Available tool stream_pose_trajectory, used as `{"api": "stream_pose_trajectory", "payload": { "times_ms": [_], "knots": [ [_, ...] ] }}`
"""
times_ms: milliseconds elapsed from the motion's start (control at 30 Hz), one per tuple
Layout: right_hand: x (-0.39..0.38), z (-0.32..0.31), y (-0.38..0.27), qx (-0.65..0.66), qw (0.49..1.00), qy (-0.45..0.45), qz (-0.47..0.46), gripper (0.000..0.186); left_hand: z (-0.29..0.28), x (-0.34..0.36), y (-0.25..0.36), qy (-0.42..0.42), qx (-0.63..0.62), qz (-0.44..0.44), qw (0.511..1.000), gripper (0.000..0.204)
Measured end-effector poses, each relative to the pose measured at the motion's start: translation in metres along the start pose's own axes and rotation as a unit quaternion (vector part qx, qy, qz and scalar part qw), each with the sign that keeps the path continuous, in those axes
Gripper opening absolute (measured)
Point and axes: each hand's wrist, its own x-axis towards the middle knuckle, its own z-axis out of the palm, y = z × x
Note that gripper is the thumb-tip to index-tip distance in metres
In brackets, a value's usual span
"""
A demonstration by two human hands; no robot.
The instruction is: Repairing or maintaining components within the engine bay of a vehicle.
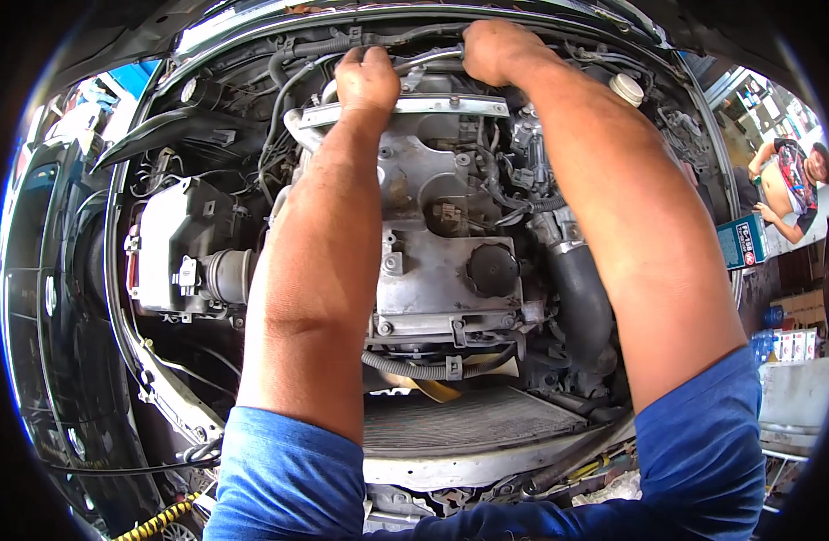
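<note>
Both my arms reach over the open engine bay to the back of the engine (410,284). My left hand (367,79) is curled down just behind a silver metal bracket (455,106) that runs across the rear of the engine cover. Its fingertips are hidden, and whatever they grip cannot be made out. Farther back and to the right, my right hand (500,52) is closed in a fist against the end of a light metal pipe (432,58). The fist hides what lies inside it. A black corrugated hose (329,43) passes along the back, left of both hands.
A black round oil cap (492,270) sits on the engine cover. Left stands the air filter housing (175,239); right, a thick black hose (581,311). The radiator (469,419) lies nearest me. Beyond the right fender are a teal box (741,242) and another person (789,185).
</note>
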Motion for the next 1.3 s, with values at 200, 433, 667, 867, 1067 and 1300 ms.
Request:
{"api": "stream_pose_trajectory", "payload": {
  "times_ms": [200,433,667,867,1067,1300],
  "knots": [
    [0.019,0.016,0.006,-0.024,0.997,-0.045,0.051,0.034,-0.003,0.001,0.002,0.035,0.054,0.066,0.996,0.037],
    [0.037,0.034,0.019,0.019,0.997,0.065,-0.023,0.032,-0.004,-0.009,0.012,-0.031,-0.119,-0.088,0.988,0.034],
    [0.013,-0.012,0.047,-0.037,0.995,0.096,-0.007,0.031,0.016,-0.001,0.027,-0.151,-0.279,-0.061,0.946,0.019],
    [-0.023,0.006,0.073,-0.054,0.994,0.074,0.056,0.032,0.054,-0.016,0.002,-0.201,-0.299,-0.116,0.926,0.02],
    [-0.074,-0.009,0.057,-0.029,0.998,-0.046,0.031,0.044,0.065,-0.017,0.006,-0.217,-0.308,-0.165,0.911,0.025],
    [-0.08,-0.013,0.057,0.006,0.983,-0.16,-0.085,0.039,0.069,-0.024,0.01,-0.192,-0.172,-0.112,0.96,0.025]
  ]
}}
